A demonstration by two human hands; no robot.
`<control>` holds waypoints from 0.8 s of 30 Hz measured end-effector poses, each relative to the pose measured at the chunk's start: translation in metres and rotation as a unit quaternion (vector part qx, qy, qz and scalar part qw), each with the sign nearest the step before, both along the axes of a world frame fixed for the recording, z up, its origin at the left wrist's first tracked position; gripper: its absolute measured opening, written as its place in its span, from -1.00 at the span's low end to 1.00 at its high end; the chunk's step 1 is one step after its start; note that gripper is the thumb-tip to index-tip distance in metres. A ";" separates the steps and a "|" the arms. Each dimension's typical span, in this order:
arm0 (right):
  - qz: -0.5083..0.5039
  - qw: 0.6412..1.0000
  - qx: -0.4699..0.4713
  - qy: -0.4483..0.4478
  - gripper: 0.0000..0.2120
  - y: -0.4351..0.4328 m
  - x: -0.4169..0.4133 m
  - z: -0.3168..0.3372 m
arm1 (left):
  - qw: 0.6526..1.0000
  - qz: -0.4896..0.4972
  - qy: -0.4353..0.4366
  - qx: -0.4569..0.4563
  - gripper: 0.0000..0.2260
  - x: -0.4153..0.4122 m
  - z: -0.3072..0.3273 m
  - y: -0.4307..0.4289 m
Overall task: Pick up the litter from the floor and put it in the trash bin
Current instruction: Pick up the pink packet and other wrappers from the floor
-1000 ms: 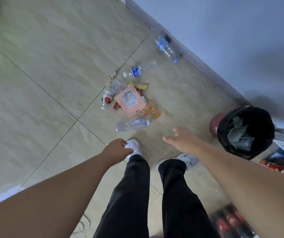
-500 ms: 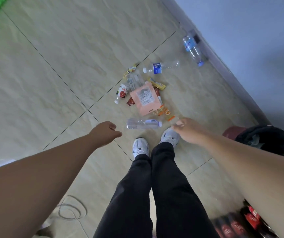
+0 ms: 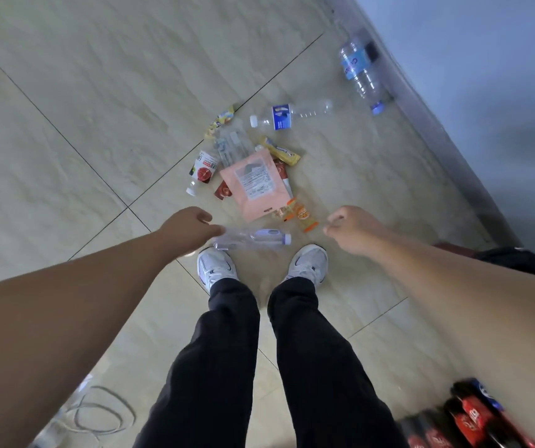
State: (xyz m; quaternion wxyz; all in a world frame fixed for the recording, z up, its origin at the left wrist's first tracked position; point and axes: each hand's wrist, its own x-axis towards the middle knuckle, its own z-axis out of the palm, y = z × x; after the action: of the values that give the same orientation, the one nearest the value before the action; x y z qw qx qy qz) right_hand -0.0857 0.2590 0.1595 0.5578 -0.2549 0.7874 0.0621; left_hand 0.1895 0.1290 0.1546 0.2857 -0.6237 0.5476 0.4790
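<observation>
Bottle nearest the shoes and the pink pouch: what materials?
Bottle: likely thin clear plastic, glossy; the floor shows through it. Pink pouch: probably matte plastic film, possibly paper; it lies flat with a printed label panel.
</observation>
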 end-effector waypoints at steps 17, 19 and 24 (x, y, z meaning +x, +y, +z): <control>0.020 0.996 0.019 0.083 -0.50 -0.004 0.042 -0.255 | 0.965 -0.044 -0.098 -0.240 0.12 -0.007 -0.252 -0.053; 0.006 0.992 0.005 0.127 -0.39 -0.001 0.048 -0.269 | 0.960 -0.024 -0.108 -0.257 0.11 -0.007 -0.267 -0.059; 0.002 0.987 0.020 0.160 -0.49 -0.002 0.057 -0.283 | 0.936 -0.011 -0.095 -0.339 -0.07 -0.010 -0.277 -0.057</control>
State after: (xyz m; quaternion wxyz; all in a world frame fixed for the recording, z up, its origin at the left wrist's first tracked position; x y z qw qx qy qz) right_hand -0.0287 0.2568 -0.1233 0.4294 -0.2321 0.8646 0.1191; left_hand 0.1799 0.0718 -0.1229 0.1134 -0.7199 0.6548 0.2001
